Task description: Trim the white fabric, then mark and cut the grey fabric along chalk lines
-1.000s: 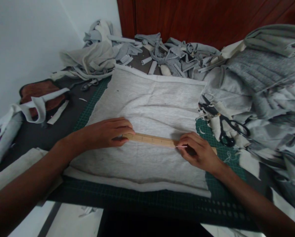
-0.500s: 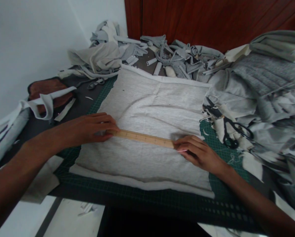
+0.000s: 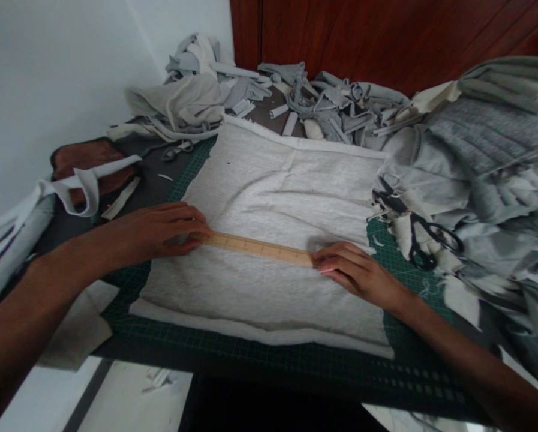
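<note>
The person's left hand (image 3: 179, 229) pinches the left part of a straight, tan wooden ruler (image 3: 260, 247); the right hand (image 3: 352, 270) grips it farther right, with a thin pink item (image 3: 328, 270) (mostly hidden by the fingers). The ruler crosses the middle of a creased, pale grey cloth (image 3: 260, 297) over a green gridded cutting mat (image 3: 388, 246). Light, even pressure should suit this soft fabric, without dragging its creases.
</note>
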`<state>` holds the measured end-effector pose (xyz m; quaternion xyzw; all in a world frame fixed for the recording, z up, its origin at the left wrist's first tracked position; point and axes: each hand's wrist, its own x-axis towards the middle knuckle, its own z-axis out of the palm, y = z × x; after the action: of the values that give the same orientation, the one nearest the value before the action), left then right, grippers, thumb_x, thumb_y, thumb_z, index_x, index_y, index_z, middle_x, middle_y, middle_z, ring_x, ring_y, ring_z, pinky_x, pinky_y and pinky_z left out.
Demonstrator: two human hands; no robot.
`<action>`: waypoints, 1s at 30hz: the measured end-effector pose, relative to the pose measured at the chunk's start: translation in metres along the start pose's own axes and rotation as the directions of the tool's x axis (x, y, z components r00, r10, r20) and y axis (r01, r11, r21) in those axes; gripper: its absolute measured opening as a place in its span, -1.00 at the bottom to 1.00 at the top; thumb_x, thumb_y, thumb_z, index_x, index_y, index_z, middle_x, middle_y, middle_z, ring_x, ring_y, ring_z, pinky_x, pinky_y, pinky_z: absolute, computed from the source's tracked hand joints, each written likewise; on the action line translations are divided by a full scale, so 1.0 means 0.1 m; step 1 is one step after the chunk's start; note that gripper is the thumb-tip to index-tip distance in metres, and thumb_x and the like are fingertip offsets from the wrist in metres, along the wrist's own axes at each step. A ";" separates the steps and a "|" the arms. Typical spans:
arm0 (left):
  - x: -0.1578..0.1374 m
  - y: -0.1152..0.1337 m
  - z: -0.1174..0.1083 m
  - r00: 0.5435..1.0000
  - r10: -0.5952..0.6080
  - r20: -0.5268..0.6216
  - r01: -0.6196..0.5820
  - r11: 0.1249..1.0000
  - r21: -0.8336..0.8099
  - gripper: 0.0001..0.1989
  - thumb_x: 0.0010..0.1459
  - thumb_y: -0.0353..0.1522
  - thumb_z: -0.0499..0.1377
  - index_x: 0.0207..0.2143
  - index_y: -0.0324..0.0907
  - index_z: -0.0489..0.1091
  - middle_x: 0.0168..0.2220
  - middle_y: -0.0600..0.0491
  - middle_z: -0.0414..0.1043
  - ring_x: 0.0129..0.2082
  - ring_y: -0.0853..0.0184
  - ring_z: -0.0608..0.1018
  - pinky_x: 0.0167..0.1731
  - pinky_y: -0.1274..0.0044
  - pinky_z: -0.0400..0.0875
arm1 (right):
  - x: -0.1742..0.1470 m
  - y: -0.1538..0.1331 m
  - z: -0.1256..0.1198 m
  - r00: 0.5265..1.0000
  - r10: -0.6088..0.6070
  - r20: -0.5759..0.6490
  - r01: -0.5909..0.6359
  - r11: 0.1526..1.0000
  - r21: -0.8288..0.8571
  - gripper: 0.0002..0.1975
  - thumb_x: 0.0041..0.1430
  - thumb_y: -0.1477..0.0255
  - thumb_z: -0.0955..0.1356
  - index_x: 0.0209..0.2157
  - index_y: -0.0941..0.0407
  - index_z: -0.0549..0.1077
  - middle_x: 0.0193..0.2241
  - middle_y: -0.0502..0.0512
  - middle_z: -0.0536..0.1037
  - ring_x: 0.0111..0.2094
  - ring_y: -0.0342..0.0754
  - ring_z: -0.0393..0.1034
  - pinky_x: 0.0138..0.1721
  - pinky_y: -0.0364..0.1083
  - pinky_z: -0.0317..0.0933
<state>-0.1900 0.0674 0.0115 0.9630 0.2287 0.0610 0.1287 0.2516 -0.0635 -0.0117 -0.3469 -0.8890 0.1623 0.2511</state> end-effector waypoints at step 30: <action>0.71 0.13 0.27 0.973 0.221 -0.063 -0.230 0.941 -0.250 -0.76 0.48 -0.24 0.14 0.01 -0.08 0.57 -0.12 0.00 0.55 -0.11 0.31 0.57 -0.03 0.55 0.38 | -0.06 0.02 0.04 0.999 0.033 0.000 -0.033 0.999 0.018 -0.82 0.46 0.45 0.37 0.04 0.02 0.51 0.00 0.13 0.63 0.03 0.01 0.55 0.04 0.04 0.53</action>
<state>-0.1170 0.0827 -0.0067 0.9570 0.1095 0.1206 0.2402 0.2546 -0.0662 -0.0178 -0.3594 -0.8815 0.1747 0.2516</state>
